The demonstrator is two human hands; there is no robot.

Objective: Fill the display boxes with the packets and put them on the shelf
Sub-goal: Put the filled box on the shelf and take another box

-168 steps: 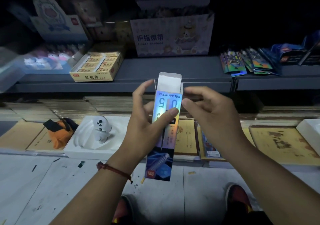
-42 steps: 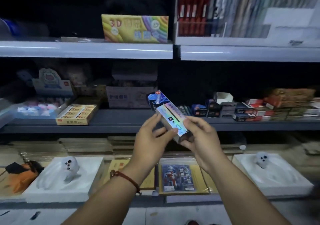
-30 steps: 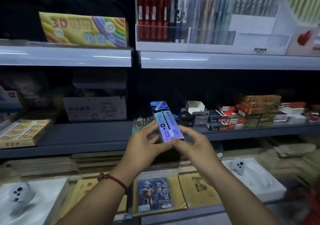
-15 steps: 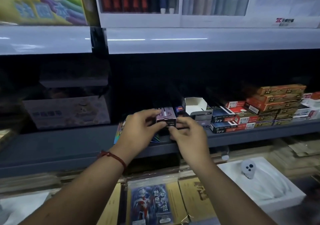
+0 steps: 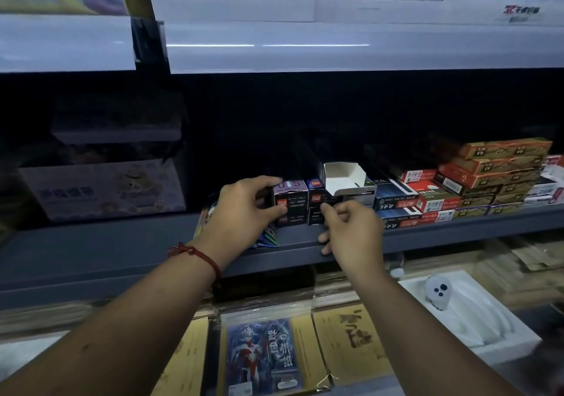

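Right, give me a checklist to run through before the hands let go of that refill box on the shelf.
1. Refill box sits on the shelf: ok.
2. Left hand grips its left side: ok.
3. Right hand is at the neighbouring dark boxes, not on it: ok.
4. Box front lines up with neighbours: ok.
5. Box pushed fully back: cannot tell, too dark.
6. Open white box stands clear: ok.

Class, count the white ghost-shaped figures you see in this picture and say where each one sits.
1. The ghost figure sits on a white tray at lower right, below the grey shelf. Others may lie outside the frame.
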